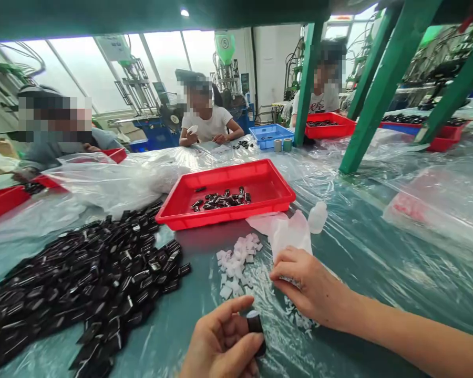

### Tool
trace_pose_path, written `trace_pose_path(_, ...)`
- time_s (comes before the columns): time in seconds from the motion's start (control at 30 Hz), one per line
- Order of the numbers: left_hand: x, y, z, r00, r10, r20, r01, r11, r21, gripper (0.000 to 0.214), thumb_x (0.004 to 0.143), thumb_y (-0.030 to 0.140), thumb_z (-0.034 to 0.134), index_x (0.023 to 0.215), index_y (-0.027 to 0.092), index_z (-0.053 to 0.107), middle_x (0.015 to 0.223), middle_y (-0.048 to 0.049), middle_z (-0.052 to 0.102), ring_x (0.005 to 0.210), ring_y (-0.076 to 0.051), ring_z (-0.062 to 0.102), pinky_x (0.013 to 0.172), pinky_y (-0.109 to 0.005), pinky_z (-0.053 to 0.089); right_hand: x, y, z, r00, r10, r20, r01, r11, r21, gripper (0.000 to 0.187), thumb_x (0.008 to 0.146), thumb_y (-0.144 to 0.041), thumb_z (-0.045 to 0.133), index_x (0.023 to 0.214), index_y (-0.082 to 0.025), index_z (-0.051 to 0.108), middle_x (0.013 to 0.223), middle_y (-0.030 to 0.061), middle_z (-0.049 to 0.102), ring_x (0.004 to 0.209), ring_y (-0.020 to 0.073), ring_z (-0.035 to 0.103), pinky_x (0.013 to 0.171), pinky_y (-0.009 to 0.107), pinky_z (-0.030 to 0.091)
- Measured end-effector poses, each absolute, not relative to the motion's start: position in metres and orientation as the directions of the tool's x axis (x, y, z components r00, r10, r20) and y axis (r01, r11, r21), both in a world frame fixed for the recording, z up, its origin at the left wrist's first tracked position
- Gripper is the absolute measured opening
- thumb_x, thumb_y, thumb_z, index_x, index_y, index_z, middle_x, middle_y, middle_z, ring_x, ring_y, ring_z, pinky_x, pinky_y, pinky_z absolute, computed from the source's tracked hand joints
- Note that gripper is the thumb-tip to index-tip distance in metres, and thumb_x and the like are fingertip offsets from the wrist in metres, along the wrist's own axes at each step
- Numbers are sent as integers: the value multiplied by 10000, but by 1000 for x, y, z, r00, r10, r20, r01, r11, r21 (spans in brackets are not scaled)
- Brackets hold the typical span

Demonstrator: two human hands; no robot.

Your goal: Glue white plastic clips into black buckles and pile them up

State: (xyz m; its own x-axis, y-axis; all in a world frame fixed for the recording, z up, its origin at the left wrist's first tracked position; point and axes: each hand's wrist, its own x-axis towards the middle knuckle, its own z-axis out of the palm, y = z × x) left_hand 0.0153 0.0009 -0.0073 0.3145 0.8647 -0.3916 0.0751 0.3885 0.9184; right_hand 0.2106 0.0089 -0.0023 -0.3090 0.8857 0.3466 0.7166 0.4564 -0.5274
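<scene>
My left hand (pixel 220 341) at the bottom of the view pinches a small black plastic part (pixel 254 324) between thumb and fingers. My right hand (pixel 311 286) grips a crumpled white translucent sheet (pixel 289 234), which rises towards a small white plastic bottle (pixel 317 217). Small white plastic pieces (pixel 236 265) lie scattered just left of and under that hand. To the left spreads a large heap of black plastic parts (pixel 90 283). Beyond my hands, a red plastic tray (pixel 256 181) holds a small pile of similar black parts.
Clear plastic sheeting (pixel 362 231) covers the long work table. Co-workers sit across it with red trays, a blue tray (pixel 270 135) and rolls of tape (pixel 282 145). Green table legs (pixel 390 89) stand to the right. Moulding machines line the back of the room.
</scene>
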Motion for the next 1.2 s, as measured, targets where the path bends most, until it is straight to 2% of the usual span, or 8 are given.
trace_pose_path(0.2,11,0,-7,365,842,-397,63,404,913,469,621,350,761,995,104,620,496,56,493,402,-111,538,377,-170,422,201,1,-11,-412,884,220,785,467,-408,206,837,-74,462,689,-154,581,764,50,561,767,189,483,698,345,381)
trace_pose_path(0.47,8,3,-8,387,834,-393,14,421,907,429,678,370,723,987,100,596,498,35,533,420,-114,562,401,-165,438,196,-3,-12,-432,875,217,795,484,-367,216,832,-42,396,696,-137,534,769,73,559,769,204,468,725,372,386)
trace_pose_path(0.53,8,4,-7,377,832,-406,-18,445,895,422,685,370,716,978,93,589,492,17,559,410,-105,552,394,-153,429,195,-6,-9,-439,868,234,770,497,-399,205,846,-52,389,717,-141,521,763,59,559,759,188,472,719,348,391)
trace_pose_path(0.77,7,5,-5,362,840,-405,-129,475,870,335,710,324,714,917,123,544,507,17,574,434,-93,566,403,-123,429,191,-16,0,-381,889,255,563,442,-698,171,858,-89,416,724,-169,484,686,6,549,644,126,500,572,236,382)
trace_pose_path(0.87,6,6,-5,354,849,-393,-149,465,872,306,716,307,709,892,133,529,548,13,584,451,-95,574,409,-127,439,191,-14,-3,-383,891,243,593,439,-676,178,858,-82,406,724,-164,490,695,18,558,651,134,507,576,244,391)
trace_pose_path(1.03,5,5,-6,367,863,-348,-114,413,904,338,687,321,727,901,125,554,550,27,548,467,-103,562,407,-152,456,194,-8,-18,-467,824,320,695,566,-443,269,859,-68,358,710,-157,564,702,56,569,674,192,496,631,347,403)
trace_pose_path(1.1,5,5,-5,364,872,-328,-90,383,919,363,671,325,742,914,119,569,558,28,541,480,-104,559,414,-157,459,194,-8,-20,-443,834,328,688,551,-473,247,844,-66,384,788,-168,602,752,61,588,727,210,517,673,377,415)
trace_pose_path(1.2,5,5,-2,371,876,-307,-79,360,930,361,636,323,771,860,114,581,568,20,552,472,-91,534,409,-155,450,192,-12,-13,-395,881,262,591,462,-661,210,808,-81,462,927,-175,608,840,60,620,813,207,555,733,357,440)
